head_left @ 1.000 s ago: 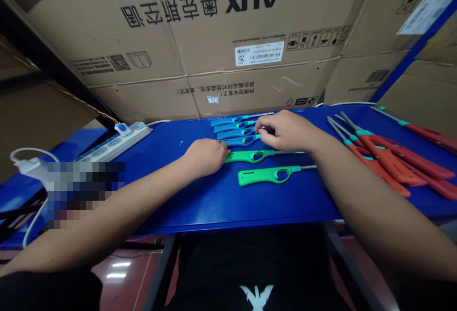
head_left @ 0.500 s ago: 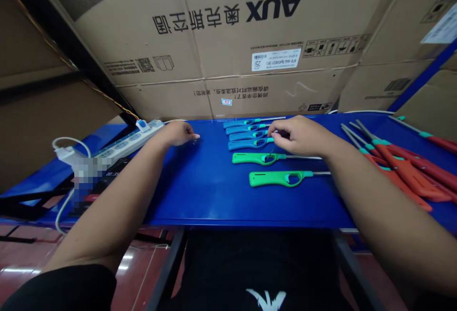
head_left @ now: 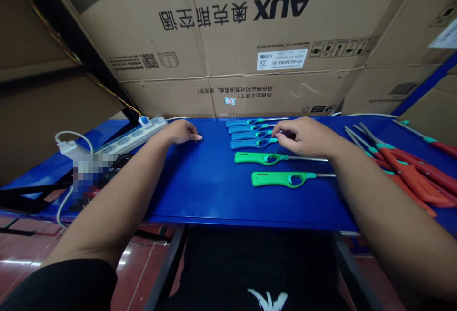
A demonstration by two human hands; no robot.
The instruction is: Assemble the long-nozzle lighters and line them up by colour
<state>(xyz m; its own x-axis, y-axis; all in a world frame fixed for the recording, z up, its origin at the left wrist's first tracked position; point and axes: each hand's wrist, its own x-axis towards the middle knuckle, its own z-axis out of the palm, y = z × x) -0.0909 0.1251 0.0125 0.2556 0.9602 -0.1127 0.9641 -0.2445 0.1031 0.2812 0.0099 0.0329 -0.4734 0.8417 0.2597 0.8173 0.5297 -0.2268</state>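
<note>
My left hand [head_left: 182, 131] rests on the blue table [head_left: 207, 187], fingers pressed together over a tiny metal piece by its fingertips. My right hand [head_left: 303, 136] is curled in a pinch above the far green lighter [head_left: 257, 158], holding a thin wire that hangs toward its trigger hole. A second green lighter [head_left: 282, 178] lies nearer to me. Several blue lighters [head_left: 250, 132] lie in a row behind the green ones, just left of my right hand.
Several red-orange lighters [head_left: 407, 168] are piled at the table's right. A white power strip [head_left: 124, 140] with a cable lies at the left. Large cardboard boxes [head_left: 250, 40] stand right behind the table. My dark shirt fills the bottom of the view.
My left hand left the far green lighter and moved left across the table to the small metal piece. My right hand stayed pinched above that lighter.
</note>
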